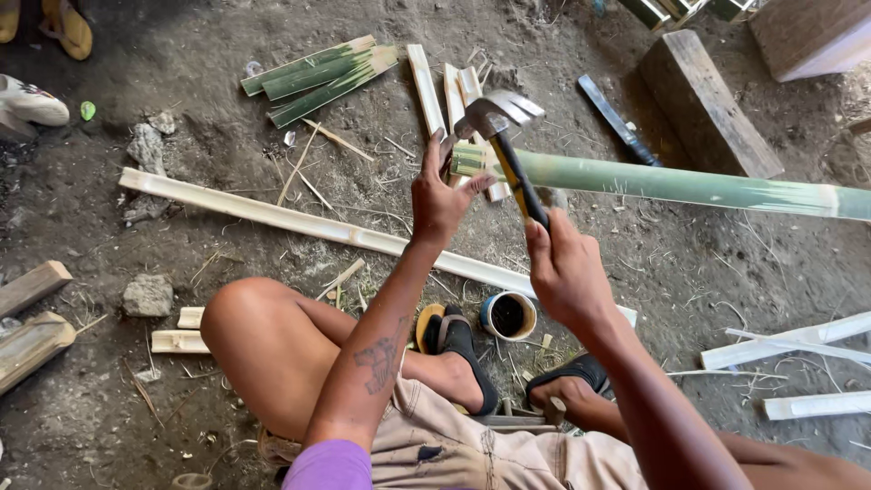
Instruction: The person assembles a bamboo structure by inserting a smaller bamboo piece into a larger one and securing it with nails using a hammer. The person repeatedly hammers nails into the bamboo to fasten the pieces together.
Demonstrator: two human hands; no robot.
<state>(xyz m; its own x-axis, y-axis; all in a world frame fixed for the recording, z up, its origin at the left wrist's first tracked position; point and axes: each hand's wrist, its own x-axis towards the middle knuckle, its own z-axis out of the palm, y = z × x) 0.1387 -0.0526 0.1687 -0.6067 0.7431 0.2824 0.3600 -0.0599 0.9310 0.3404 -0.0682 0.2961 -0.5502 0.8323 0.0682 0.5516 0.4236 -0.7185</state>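
Note:
A long green bamboo pole (689, 187) stretches from the middle of the view out past the right edge, held above the dirt floor. My left hand (441, 192) grips its cut end, fingers curled over the rim. My right hand (564, 272) holds a hammer (504, 136) by its yellow and black handle. The steel claw head sits right at the pole's end, just beside my left fingers. I am crouched, with my knees and sandalled feet below the hands.
Split bamboo strips (319, 71) lie at the top. One long pale slat (299, 220) crosses the floor. A machete (617, 118) and a thick wooden block (708, 104) sit at the upper right. A small round tin (508, 315) stands by my foot. Stones and offcuts are at the left.

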